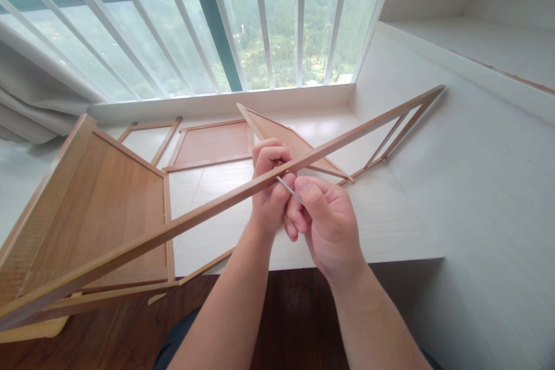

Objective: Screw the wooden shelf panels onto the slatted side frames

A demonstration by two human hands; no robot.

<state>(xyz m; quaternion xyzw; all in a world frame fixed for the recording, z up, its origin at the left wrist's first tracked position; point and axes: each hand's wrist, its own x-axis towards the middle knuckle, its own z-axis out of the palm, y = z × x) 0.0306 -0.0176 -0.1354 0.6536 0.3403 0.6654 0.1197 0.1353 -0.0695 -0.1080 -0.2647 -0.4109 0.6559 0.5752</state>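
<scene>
Above the white platform point(390, 225) by the window, the left hand point(269, 188) curls clamped around a wooden frame rail point(182, 222) while the right hand point(327, 222) pinches a thin metal hex key point(288, 189) against it.

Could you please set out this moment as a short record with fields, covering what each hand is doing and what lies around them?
left hand: left hand wraps the long wooden rail of a wooden shelf frame
right hand: right hand pinches a thin metal Allen key, tip at the rail
frame: shelf panel at left, tilted
surface: white platform under the frame
background: barred window; curtain at left
floor: dark wood floor
</scene>
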